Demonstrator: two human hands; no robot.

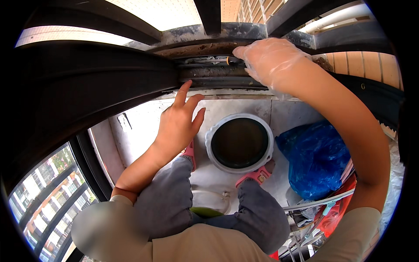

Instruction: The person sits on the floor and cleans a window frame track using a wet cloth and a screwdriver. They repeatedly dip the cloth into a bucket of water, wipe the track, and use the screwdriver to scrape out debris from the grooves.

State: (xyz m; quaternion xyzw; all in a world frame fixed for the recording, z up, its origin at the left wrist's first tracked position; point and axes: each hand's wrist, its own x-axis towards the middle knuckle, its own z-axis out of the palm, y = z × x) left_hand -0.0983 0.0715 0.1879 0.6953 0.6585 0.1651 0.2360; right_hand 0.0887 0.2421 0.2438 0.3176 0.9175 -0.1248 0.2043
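My right hand (275,61), in a clear plastic glove, is closed around the dark handle of a thin metal-shafted tool that looks like a screwdriver (217,60). An orange collar shows where the shaft begins. The shaft lies along the dark window track (214,72), and a greyish scrap of material (205,58) sits beside it. My bare left hand (176,124) has its fingers apart and holds nothing. Its index fingertip is at the near edge of the track; whether it touches cannot be told.
A white-rimmed bucket of dark water (239,142) stands on the floor between my feet in pink sandals (255,174). To the right are a blue plastic bag (316,159) and a wire rack (301,218). Dark metal bars (209,17) rise beyond the track.
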